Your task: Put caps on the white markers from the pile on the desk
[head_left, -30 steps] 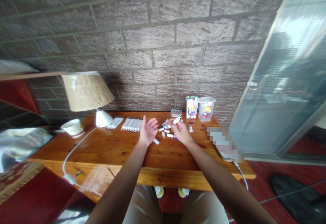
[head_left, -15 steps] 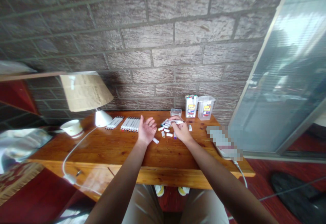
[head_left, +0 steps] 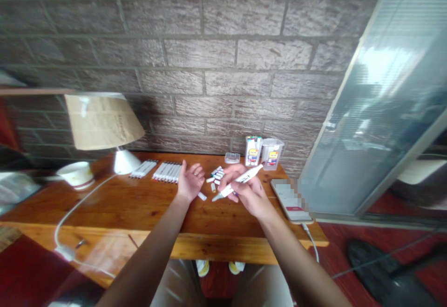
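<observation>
My right hand (head_left: pixel 246 190) grips a white marker (head_left: pixel 240 180), held slanted above the table, its greyish uncapped tip pointing down to the left. Palm up, my left hand (head_left: pixel 191 181) rests over the table with fingers spread and nothing in it. Beside that hand lies a white marker cap (head_left: pixel 202 196). Between my hands is a pile of loose caps (head_left: pixel 217 175), partly hidden behind my right hand. To the left, a row of white markers (head_left: pixel 166 172) lies side by side, with a smaller group of markers (head_left: pixel 143 169) farther left.
At the back stand a clear box with markers (head_left: pixel 253 151), a second clear box (head_left: pixel 272 153) and a small clear lid (head_left: pixel 232 158). A phone (head_left: pixel 291 202) with a cable lies right. A lamp (head_left: pixel 126 162) and a white bowl (head_left: pixel 76 175) stand left on the wooden table (head_left: pixel 153 225).
My right hand has lifted the marker nearer to me and tilted it, so more of it shows. My left hand stays palm up. The whole view has shifted somewhat.
</observation>
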The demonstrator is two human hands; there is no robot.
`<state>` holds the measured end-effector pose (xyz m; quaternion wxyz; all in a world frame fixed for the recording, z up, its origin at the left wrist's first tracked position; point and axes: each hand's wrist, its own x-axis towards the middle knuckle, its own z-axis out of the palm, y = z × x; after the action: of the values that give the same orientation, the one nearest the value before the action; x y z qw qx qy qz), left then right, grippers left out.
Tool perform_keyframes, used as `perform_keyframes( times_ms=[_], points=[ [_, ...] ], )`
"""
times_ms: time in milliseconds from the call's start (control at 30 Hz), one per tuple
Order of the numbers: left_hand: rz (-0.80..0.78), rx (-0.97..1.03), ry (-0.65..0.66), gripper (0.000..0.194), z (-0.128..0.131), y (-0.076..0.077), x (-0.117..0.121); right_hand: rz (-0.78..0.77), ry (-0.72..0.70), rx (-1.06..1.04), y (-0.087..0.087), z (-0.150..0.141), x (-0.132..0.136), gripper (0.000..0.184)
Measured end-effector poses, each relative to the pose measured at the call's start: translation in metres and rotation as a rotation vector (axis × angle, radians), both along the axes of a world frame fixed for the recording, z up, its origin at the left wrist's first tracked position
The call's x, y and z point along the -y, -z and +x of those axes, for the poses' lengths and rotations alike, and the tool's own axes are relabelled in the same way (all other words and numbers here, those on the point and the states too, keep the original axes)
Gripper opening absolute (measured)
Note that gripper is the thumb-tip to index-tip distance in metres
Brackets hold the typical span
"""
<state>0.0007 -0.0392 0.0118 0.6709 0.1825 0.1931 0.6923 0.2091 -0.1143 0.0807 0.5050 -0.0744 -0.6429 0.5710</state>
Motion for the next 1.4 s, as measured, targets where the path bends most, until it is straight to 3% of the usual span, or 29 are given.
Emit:
perform_keyframes(
  times_ms=[100,233,467,933,1400],
  points=[
    [0.008,0.013,0.008,0.045,-0.001,0.002,-0.001,-0.002,-0.203,0.024,-0.017,0.009,0.031,0.026],
    [0.006,0.039,0.004,0.044,-0.001,0.003,0.0,0.005,-0.307,0.099,-0.026,0.012,0.046,0.023],
    [-0.013,0.049,-0.008,0.044,0.001,-0.001,0.003,0.003,-0.183,0.155,-0.026,0.005,0.051,0.018],
    [-0.02,0.039,-0.004,0.044,0.001,-0.003,0.003,0.171,-0.202,0.143,-0.033,0.008,0.063,0.013],
    [-0.027,0.041,-0.005,0.044,0.001,-0.003,0.002,0.301,-0.172,0.163,-0.04,0.006,0.063,0.026]
  ],
)
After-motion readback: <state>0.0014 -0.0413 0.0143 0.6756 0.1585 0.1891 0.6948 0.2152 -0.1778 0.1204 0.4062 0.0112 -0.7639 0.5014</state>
